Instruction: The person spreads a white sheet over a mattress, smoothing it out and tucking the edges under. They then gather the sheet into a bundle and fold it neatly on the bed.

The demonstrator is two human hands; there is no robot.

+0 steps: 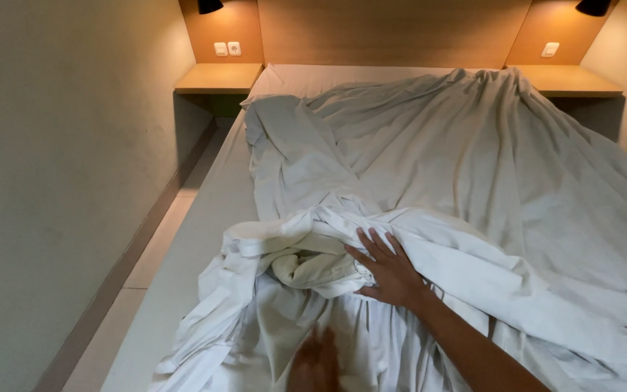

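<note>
A rumpled white sheet [473, 167] lies spread over the mattress [205, 218], bunched into thick folds [292, 254] near the foot of the bed. My right hand [387, 272] rests flat on that bunch with its fingers spread, the forearm reaching in from the lower right. My left hand [315, 363] sits low at the bottom edge, over the sheet's hanging pleats. It is blurred by motion, so its fingers cannot be made out.
A beige wall [59, 181] runs close along the bed's left side, with a narrow strip of tiled floor [146, 254] between. Wooden shelves [219, 76] [575, 80] flank the wooden headboard [393, 33], with wall switches and two dark lamps above.
</note>
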